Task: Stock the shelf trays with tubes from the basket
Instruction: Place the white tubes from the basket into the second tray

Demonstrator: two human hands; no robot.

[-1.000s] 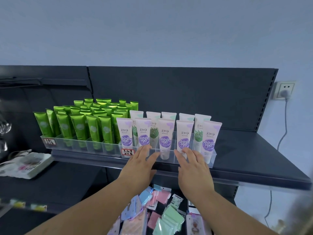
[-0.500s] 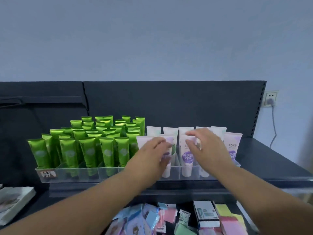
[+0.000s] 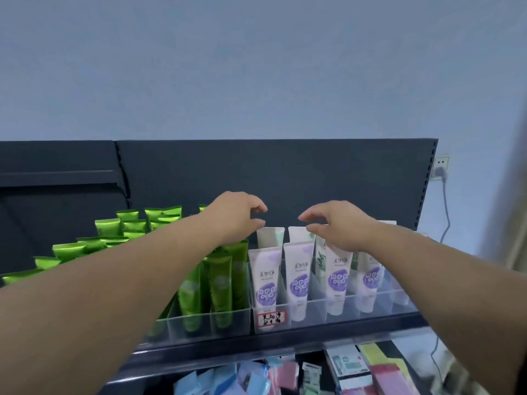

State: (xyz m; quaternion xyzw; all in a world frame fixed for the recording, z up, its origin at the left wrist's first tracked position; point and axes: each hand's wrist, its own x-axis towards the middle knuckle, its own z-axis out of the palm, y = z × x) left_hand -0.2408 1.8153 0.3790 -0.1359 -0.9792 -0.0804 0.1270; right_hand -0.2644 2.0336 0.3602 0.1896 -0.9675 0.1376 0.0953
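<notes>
Both hands have moved up from the front row of tubes to the back row, and the view has tilted upward.

The shelf (image 3: pixel 356 323) carries two clear trays side by side: the left tray (image 3: pixel 199 323) and the right tray (image 3: pixel 313 312). The basket is out of view.

The left hand (image 3: pixel 236 216) and right hand (image 3: pixel 342 223) hang over the back row of the right tray, fingers loosely curled, nothing held between finger and thumb. Each thumb tip lies at the top edge of a back tube (image 3: pixel 271 238).

Hazard: the forearms cross low over the front rows. A dropped wrist would likely tip a front tube, and tightly packed neighbours could topple with it.

Green tubes (image 3: pixel 219 283) fill the left tray. White tubes (image 3: pixel 298 277) with purple print stand cap-down in the right tray, flat ends up. The back tubes are pale and some show green leaf print.
</notes>
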